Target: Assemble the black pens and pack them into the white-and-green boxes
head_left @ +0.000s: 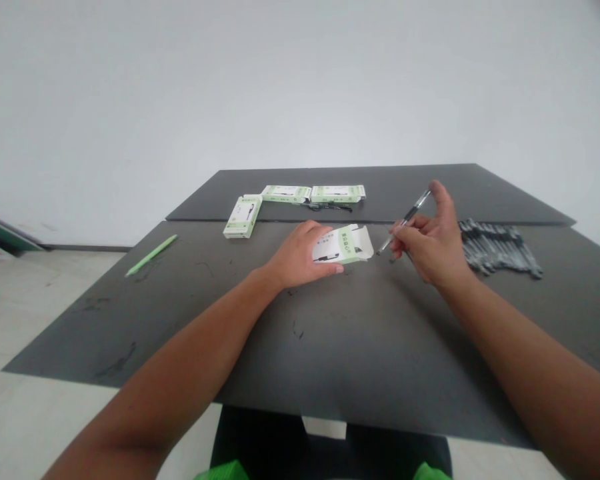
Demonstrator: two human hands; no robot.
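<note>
My left hand (303, 255) is wrapped round a small white and green pen box (347, 245) on the dark table. The box's flaps stand open at its right end, facing my other hand. Between the fingers of my right hand (427, 240) is a clear pen (409, 217) with a black grip, slanted so that its lower end comes close to the open flaps. A second dark tip shows just below those fingers; I cannot make out what it belongs to. To the right of this hand lies a pile of similar pens (500, 247).
Farther back lie more pen boxes: one at an angle (243, 216), and two end to end, a left one (286, 193) and a right one (336, 193). Some loose black pens (330, 207) lie before them. A green pen (153, 255) rests at left. A seam crosses the table (330, 347).
</note>
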